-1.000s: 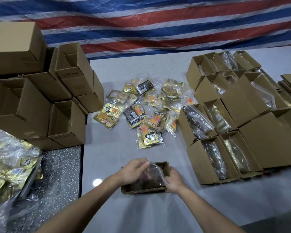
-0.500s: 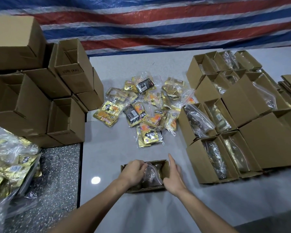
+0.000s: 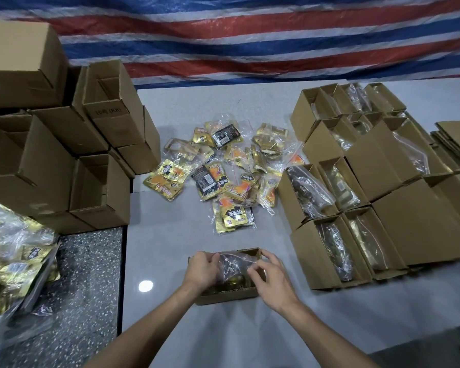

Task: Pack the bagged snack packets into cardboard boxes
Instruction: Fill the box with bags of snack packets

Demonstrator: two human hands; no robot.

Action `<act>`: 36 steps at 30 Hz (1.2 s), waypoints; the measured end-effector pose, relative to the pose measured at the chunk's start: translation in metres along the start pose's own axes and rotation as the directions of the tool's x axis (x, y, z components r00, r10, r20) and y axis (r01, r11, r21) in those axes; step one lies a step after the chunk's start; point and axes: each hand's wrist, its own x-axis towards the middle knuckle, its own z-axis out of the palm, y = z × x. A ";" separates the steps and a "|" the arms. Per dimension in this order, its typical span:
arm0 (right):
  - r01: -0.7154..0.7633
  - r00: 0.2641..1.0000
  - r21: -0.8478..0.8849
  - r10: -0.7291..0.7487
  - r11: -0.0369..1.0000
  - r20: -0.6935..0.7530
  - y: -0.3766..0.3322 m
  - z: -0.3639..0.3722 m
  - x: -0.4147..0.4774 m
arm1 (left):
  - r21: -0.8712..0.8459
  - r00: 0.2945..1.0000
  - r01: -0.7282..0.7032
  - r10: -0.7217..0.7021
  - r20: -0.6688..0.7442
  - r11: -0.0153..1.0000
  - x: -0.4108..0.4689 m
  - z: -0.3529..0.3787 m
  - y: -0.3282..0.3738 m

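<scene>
A small open cardboard box (image 3: 225, 294) sits on the grey table near me. A clear plastic bag of snack packets (image 3: 233, 264) lies partly inside it and bulges above the rim. My left hand (image 3: 202, 269) grips the bag's left side with curled fingers. My right hand (image 3: 270, 277) pinches the bag's right edge at the box's right wall. A loose heap of bagged gold, orange and black snack packets (image 3: 223, 176) lies in the middle of the table, beyond the box.
Stacked empty cardboard boxes (image 3: 64, 155) stand at the left. Rows of filled boxes (image 3: 356, 203) with bags inside line the right side. More bagged packets (image 3: 14, 261) lie at the lower left on a speckled surface (image 3: 88, 288). A striped tarp (image 3: 250, 35) hangs behind.
My right hand has gone from lying flat against the box's right wall to pinching the bag's edge. My left hand stays on the bag, which sits a little higher in the box.
</scene>
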 end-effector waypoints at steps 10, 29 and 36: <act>-0.167 0.986 -0.280 0.156 0.946 -0.060 -0.021 0.007 0.006 | 0.516 0.997 0.081 -0.077 -0.029 0.853 -0.011 0.000 -0.030; -0.274 0.936 -0.231 0.314 0.934 0.160 -0.021 0.006 -0.003 | 0.826 0.917 -0.397 0.209 0.340 0.400 -0.005 0.018 -0.036; -0.384 0.923 0.001 0.384 0.923 0.034 -0.011 0.004 -0.022 | 0.696 0.779 -0.335 0.603 -0.175 0.635 -0.032 0.004 -0.045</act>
